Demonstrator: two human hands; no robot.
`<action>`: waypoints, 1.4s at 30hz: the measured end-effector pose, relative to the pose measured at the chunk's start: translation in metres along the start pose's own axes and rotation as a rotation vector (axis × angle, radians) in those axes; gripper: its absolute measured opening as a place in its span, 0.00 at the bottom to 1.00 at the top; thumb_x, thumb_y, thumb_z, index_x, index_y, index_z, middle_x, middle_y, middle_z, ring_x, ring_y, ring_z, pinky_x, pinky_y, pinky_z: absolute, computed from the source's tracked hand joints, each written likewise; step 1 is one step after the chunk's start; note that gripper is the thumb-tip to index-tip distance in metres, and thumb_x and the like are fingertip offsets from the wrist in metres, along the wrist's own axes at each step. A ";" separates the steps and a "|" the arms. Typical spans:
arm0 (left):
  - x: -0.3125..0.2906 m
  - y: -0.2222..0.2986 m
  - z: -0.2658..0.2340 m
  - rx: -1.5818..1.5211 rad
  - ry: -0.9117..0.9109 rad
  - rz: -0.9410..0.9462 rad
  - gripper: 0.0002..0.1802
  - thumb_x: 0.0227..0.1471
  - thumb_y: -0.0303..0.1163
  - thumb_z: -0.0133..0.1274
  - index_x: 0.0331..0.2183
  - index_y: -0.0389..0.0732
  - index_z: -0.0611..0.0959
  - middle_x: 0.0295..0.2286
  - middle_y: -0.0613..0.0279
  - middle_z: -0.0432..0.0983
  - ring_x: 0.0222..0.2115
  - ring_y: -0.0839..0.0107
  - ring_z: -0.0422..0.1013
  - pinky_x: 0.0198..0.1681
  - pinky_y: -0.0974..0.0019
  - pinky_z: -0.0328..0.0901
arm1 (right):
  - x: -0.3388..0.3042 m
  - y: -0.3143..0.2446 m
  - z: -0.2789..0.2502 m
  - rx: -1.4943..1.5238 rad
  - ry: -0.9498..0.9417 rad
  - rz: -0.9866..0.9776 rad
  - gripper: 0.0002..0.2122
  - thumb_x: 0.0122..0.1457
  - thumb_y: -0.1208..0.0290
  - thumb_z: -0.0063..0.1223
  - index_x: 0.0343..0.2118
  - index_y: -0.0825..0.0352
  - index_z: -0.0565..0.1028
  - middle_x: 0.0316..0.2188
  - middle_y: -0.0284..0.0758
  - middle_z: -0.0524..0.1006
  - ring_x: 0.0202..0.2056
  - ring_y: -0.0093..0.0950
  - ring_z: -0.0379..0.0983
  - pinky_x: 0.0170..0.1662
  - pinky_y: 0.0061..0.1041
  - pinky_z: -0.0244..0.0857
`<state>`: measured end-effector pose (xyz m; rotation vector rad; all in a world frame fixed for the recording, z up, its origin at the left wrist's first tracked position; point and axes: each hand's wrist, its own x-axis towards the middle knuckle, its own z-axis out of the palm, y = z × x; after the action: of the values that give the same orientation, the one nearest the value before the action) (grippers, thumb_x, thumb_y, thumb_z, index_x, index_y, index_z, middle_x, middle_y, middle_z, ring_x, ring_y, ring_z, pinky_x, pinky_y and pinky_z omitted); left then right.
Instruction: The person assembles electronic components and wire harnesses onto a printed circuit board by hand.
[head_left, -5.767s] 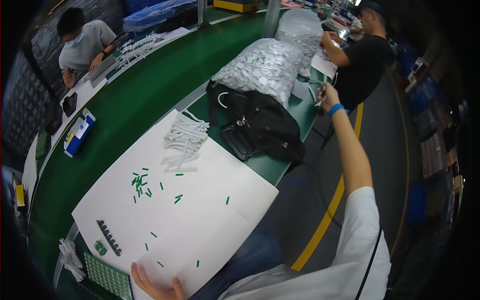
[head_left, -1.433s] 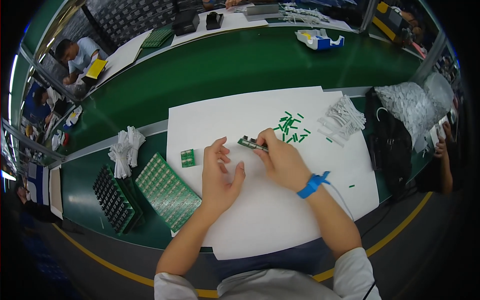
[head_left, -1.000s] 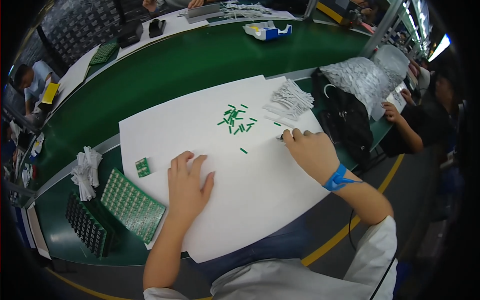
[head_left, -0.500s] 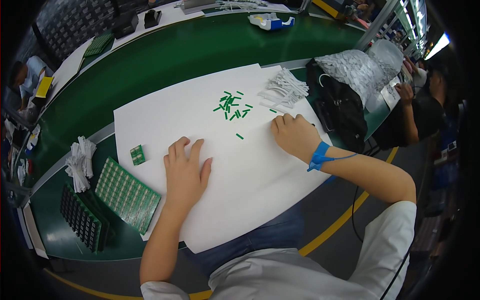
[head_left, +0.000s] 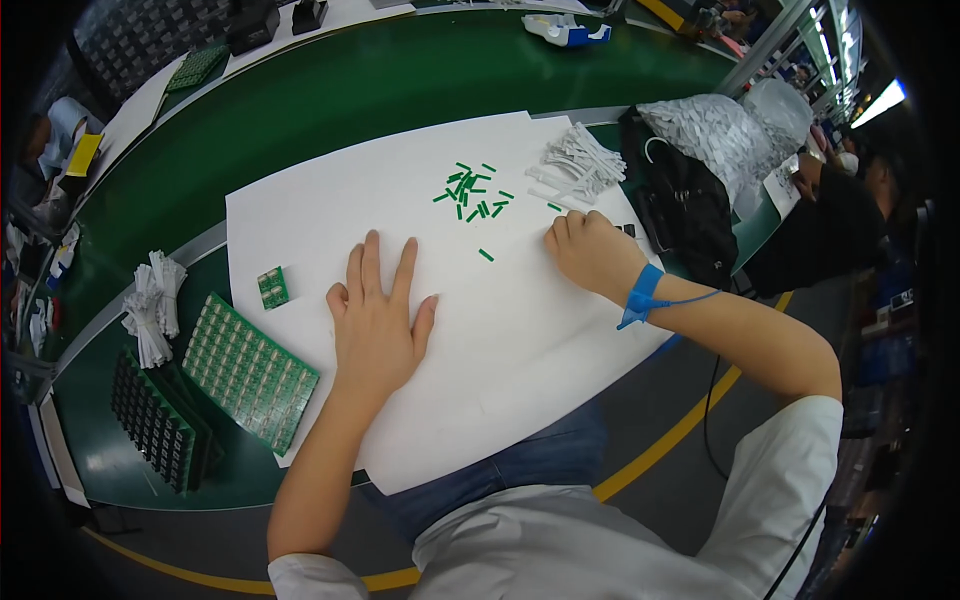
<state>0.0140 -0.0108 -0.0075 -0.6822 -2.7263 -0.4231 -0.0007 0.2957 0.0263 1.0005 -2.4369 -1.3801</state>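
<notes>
My left hand [head_left: 378, 325] lies on the white sheet [head_left: 480, 345] with its fingers stretched out and spread, holding nothing. My right hand [head_left: 592, 252] rests at the sheet's right side, fingers curled under; whatever they may hold is hidden. A blue strap with a cord circles that wrist. Just beyond its fingertips lies a green strip [head_left: 555, 207]. Several more thin green strips [head_left: 466, 186] are scattered farther up, and a single strip [head_left: 486, 255] lies between my hands. Partly behind my right hand shows a small dark piece [head_left: 627, 230]. Left of my left hand sits a small green circuit board [head_left: 272, 288].
A large green circuit-board panel [head_left: 250, 372] and a stack of black-studded panels [head_left: 155, 420] are at left, near bundled white strips [head_left: 152, 308]. White strips [head_left: 580, 165] pile at upper right, beside a black bag [head_left: 680, 200] and clear plastic bags [head_left: 705, 140]. Other people are around.
My left hand has straightened and spread its fingers, reaching slightly farther forward. My right hand stays curled in nearly the same place. The whole view has shifted a little.
</notes>
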 end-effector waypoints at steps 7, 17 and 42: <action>0.000 0.000 0.006 0.014 -0.044 -0.064 0.34 0.61 0.43 0.49 0.66 0.47 0.66 0.66 0.42 0.53 0.64 0.48 0.55 0.55 0.43 0.52 | 0.004 0.002 -0.011 -0.178 -0.058 -0.142 0.08 0.58 0.68 0.53 0.38 0.66 0.75 0.29 0.33 0.74 0.32 0.29 0.71 0.32 0.29 0.64; 0.001 0.000 0.005 -0.010 -0.047 -0.063 0.33 0.60 0.43 0.50 0.65 0.48 0.68 0.66 0.42 0.54 0.64 0.48 0.54 0.56 0.45 0.51 | -0.006 0.037 -0.019 0.324 -0.084 -0.146 0.08 0.59 0.70 0.54 0.39 0.66 0.75 0.36 0.36 0.79 0.42 0.32 0.77 0.41 0.31 0.69; 0.000 0.019 -0.010 -0.851 -0.123 0.140 0.29 0.51 0.30 0.63 0.56 0.39 0.77 0.44 0.57 0.79 0.47 0.63 0.73 0.53 0.60 0.61 | 0.020 -0.067 -0.066 2.888 1.012 0.653 0.14 0.68 0.79 0.45 0.53 0.59 0.59 0.39 0.30 0.66 0.41 0.24 0.65 0.49 0.28 0.62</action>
<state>0.0254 0.0014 0.0059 -1.1058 -2.5032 -1.5801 0.0449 0.2139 0.0055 0.1777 -1.4449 2.6667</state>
